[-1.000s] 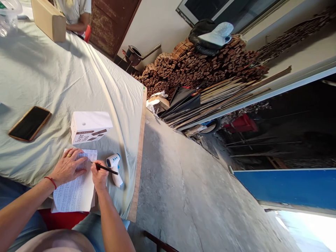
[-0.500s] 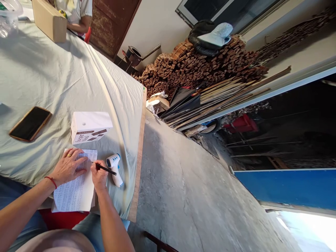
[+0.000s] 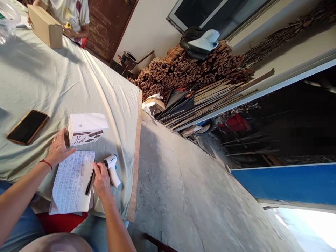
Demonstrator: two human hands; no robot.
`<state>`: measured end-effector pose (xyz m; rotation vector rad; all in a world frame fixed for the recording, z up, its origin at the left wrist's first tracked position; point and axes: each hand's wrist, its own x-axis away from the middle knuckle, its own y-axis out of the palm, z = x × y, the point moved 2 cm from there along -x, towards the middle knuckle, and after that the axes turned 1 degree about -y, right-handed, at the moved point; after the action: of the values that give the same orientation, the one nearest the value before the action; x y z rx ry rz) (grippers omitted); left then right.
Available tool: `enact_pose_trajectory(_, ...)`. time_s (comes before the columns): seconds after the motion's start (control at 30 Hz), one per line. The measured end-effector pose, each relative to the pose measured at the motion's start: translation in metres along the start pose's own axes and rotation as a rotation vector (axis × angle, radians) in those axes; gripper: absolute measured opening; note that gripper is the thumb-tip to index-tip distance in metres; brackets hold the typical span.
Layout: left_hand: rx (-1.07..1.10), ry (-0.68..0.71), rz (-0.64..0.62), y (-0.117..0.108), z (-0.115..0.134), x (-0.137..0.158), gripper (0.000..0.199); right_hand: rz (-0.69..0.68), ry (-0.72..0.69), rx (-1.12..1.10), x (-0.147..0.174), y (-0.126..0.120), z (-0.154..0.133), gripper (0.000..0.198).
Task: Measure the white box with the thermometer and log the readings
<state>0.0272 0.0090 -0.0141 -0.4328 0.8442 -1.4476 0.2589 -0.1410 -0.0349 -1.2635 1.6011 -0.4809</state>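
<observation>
Lower left of the frame: the right hand (image 3: 101, 178) rests on the cloth-covered table (image 3: 78, 80), fingers loosely extended and gripping nothing, touching the black pen (image 3: 89, 181) that lies along the right edge of the printed sheet (image 3: 69, 182), with the infrared thermometer (image 3: 112, 169) just beside it. The left hand (image 3: 58, 148) is open, its fingers against the white box (image 3: 86, 128) above the sheet. A phone (image 3: 27, 126) lies at the far left, and another person (image 3: 68, 15) sits behind a cardboard box (image 3: 44, 26) at the upper left.
</observation>
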Motion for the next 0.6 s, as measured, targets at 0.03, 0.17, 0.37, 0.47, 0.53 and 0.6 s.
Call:
enact_pose_trajectory(0.03,-0.006,0.0,-0.038,0.001,0.0,-0.006,0.093,0.021,0.009,0.01,0.0,-0.005,0.001,0.054)
enact_pose_trajectory(0.17,0.008,-0.019,-0.062,-0.001,0.005,-0.012,0.08,0.148,0.286,0.131,0.0,-0.031,0.029,0.039)
enact_pose_trajectory(0.37,0.169,-0.117,-0.023,-0.007,0.01,-0.004,0.076,0.024,0.553,-0.185,-0.013,-0.047,0.053,0.035)
enact_pose_trajectory(0.47,0.175,-0.158,-0.032,-0.011,0.012,-0.003,0.073,-0.019,0.568,-0.624,-0.039,-0.043,0.025,0.034)
enact_pose_trajectory(0.53,0.146,-0.152,-0.047,-0.013,0.014,-0.004,0.071,0.009,0.569,-0.886,-0.062,-0.04,0.001,0.032)
enact_pose_trajectory(0.6,0.13,-0.138,-0.063,-0.014,0.016,-0.004,0.07,0.053,0.581,-1.091,-0.087,-0.037,-0.021,0.033)
